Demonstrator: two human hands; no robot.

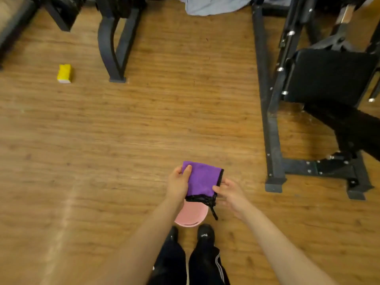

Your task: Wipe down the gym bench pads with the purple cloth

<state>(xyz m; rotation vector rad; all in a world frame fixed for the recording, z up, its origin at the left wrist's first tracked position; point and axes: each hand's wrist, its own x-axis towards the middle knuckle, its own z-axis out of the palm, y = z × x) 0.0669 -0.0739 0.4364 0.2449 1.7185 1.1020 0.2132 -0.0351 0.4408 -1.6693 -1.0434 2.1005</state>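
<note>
1. Hanging in front of the person at about waist height was the folded purple microfibre cloth with black stitched edging (202,179), held up in the air, well apart from any pad.
2. The left hand (178,184) gripped the cloth's upper left edge, thumb laid over the purple face and fingers curled behind, apparently to keep the fold flat.
3. The right hand (230,193) pinched the lower right corner beside the black hem, thumb on top; its other fingers looked loosely spread. Two grips on opposite corners suggested the cloth was being squared up into a wiping pad.
4. Directly beneath sat a round pink plastic basin (191,217), just ahead of the person's black shoes (205,233), probably where the cloth gets wetted.
5. The black padded bench seat (329,77) on its black steel frame (271,128) stood well apart to the right, not yet touched.
6. A yellow sponge block (64,73) lay far left on the wooden floor (123,130).
</note>
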